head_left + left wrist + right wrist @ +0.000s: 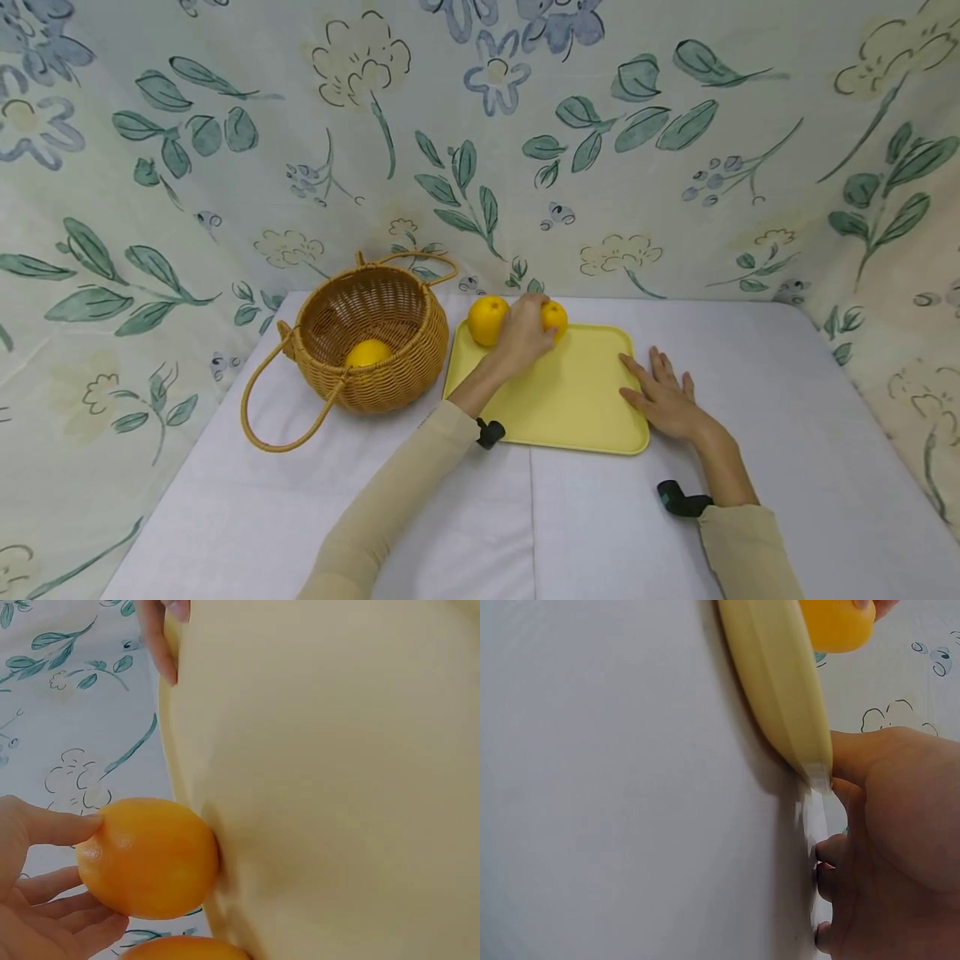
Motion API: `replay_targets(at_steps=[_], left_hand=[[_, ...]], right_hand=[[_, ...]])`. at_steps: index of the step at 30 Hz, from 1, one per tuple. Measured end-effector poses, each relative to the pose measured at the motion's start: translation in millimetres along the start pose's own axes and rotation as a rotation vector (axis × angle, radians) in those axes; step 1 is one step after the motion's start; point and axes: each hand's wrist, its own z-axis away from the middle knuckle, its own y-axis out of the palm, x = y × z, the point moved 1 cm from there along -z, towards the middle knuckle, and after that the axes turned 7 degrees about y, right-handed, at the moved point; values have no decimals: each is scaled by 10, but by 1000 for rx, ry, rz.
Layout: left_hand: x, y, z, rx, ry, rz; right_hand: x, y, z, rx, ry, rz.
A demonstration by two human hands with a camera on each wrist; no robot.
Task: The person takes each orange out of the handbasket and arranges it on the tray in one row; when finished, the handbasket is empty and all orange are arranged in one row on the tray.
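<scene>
Orange (557, 317) in our left hand (521, 337): thumb and fingers hold it at the back edge of the tray (562, 400). Behind, we see a big flowery cloth (465, 100). In front of that is our white table (592, 533). On its left sits a round woven basket (393, 381). Right beside it we have the flat yellow tray. Our right hand (667, 406) is spread wide, touching the tray's right edge. Smallest, we spot another orange (484, 319) just left of the held one, and a round yellow fruit (368, 353) inside the basket.
</scene>
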Motion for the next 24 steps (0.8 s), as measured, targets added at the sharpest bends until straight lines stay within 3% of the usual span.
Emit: replay_targets(at_steps=[6, 14, 24], left_hand=[[59, -142, -59, 42, -12, -22], [187, -161, -90, -14, 91, -138], [324, -196, -97, -53, 131, -74]], right_hand=[[-5, 10, -3, -2, -6, 2], [-14, 10, 4, -5, -5, 4], [-9, -5, 5, -9, -3, 5]])
